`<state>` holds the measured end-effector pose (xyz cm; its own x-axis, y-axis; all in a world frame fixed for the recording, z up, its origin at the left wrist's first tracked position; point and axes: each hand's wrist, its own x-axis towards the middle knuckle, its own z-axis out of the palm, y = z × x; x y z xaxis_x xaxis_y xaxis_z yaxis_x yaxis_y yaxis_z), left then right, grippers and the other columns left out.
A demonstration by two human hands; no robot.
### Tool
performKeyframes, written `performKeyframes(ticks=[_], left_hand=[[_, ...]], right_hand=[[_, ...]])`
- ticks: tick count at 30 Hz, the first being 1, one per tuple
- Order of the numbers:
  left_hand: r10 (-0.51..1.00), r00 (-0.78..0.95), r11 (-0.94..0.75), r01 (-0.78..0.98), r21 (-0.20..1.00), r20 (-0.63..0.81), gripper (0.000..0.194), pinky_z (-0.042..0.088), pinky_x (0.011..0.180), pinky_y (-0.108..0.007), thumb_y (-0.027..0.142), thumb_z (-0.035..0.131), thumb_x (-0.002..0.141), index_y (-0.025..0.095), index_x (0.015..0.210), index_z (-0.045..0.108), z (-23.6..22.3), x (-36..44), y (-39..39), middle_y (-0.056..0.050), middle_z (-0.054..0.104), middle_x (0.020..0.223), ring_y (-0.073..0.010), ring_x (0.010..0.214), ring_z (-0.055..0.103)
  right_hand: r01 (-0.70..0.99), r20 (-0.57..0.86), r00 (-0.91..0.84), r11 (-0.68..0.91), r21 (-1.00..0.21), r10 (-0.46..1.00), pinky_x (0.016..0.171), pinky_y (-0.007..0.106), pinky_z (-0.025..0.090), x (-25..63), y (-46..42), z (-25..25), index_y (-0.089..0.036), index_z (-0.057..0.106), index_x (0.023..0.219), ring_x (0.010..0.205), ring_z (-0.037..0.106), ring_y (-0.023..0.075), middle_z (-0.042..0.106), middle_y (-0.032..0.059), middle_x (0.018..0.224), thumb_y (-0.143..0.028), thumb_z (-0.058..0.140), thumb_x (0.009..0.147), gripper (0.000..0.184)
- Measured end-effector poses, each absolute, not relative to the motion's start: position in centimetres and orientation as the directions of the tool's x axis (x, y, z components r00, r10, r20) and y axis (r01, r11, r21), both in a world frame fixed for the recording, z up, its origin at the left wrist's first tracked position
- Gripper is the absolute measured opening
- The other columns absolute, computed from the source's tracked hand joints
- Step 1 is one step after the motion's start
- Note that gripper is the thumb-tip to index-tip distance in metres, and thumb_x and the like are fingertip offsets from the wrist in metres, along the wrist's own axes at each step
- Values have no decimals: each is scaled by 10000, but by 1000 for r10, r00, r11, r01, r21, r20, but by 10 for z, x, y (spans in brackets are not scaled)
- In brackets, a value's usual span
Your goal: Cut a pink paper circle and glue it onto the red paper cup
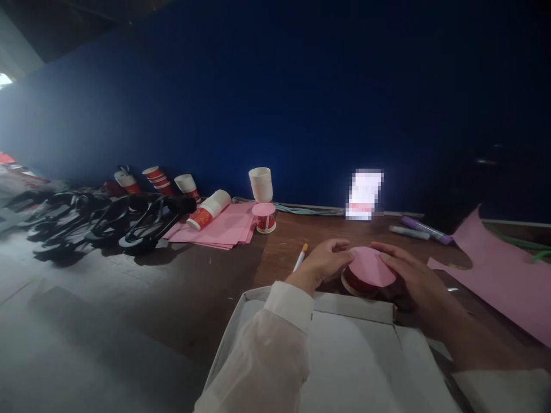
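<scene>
A round piece of pink paper (371, 267) lies over a red paper cup (359, 285), which stands just beyond a white cardboard box. My left hand (325, 261) is at the left edge of the pink disc, its thumb on the paper. From the right, my right hand (400, 267) holds the opposite edge with its thumb and fingers. The palms partly hide the cup's sides. To the left stands another upside-down red cup (266, 224) with a pink paper disc (263, 210) on top and a white cup (260, 184) above or behind it.
The white box (344, 355) fills the near edge. Cut pink paper (495, 275) lies right, near purple (426, 229) and white markers (408, 232). A lit phone screen (364, 195) leans on the blue partition. Left are pink sheets (224, 232), a fallen cup (209, 210) and black straps (142, 229).
</scene>
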<state>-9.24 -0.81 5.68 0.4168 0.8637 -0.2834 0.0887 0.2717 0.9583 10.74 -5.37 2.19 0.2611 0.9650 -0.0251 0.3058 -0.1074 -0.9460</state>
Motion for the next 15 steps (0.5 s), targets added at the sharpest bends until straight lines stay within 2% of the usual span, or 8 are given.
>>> performKeyframes(ticks=[5, 10, 13, 15], left_hand=[[865, 414, 268, 95, 959, -283, 508, 543, 976, -350, 250, 695, 867, 140, 1355, 607, 60, -93, -8, -162, 656, 1327, -238, 1152, 645], [884, 385, 235, 126, 964, -266, 486, 532, 1001, -396, 296, 703, 863, 152, 1322, 635, 56, -91, -7, -148, 700, 1260, -261, 1142, 655], [910, 344, 202, 124, 972, -233, 435, 518, 1021, -381, 357, 699, 874, 135, 1247, 675, 53, -88, -6, -143, 703, 1265, -261, 1149, 653], [925, 314, 190, 108, 976, -215, 444, 510, 1033, -369, 395, 702, 875, 119, 1222, 682, 51, -86, -5, -148, 698, 1280, -259, 1155, 650]], right_hand=[[206, -105, 308, -174, -963, 946, 551, 319, 573, 100, -54, 27, -315, 691, 1259, 771, 724, 238, 766, 40, 1030, -595, 674, 762, 571], [155, -211, 295, -265, -952, 932, 378, 305, 433, 95, -58, 35, -321, 628, 1359, 477, 599, 196, 725, 25, 747, -632, 664, 762, 674], [115, -206, 322, -254, -961, 924, 378, 296, 419, 92, -57, 39, -314, 655, 1300, 473, 576, 175, 740, 38, 809, -659, 669, 762, 639], [92, -174, 345, -218, -972, 922, 398, 293, 440, 90, -53, 42, -298, 677, 1236, 513, 594, 166, 756, 57, 936, -675, 672, 764, 604]])
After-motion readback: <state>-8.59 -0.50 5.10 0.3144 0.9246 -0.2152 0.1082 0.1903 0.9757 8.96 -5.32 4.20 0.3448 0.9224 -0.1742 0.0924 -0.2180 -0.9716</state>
